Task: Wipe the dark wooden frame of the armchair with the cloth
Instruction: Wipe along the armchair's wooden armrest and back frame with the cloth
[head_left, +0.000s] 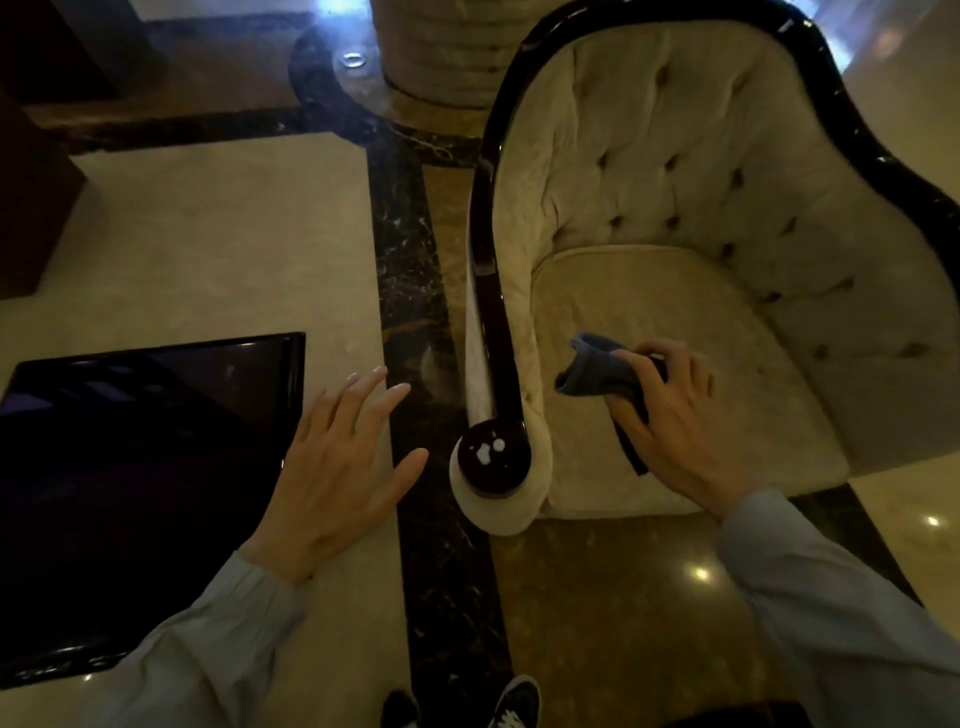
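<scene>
A cream tufted armchair (701, 218) stands at the right, edged by a glossy dark wooden frame (485, 280) that runs over the back and down the left arm to a round knob at the front. My right hand (680, 421) hovers over the seat cushion, just right of that arm, shut on a folded blue-grey cloth (597, 371). The cloth is apart from the wood. My left hand (337, 462) is open with fingers spread, held above the floor to the left of the knob and touching nothing.
A low glossy black table (145, 467) sits at the lower left, close to my left hand. A ribbed stone column base (436, 57) rises behind the chair. The marble floor has dark inlay bands. My shoes show at the bottom edge.
</scene>
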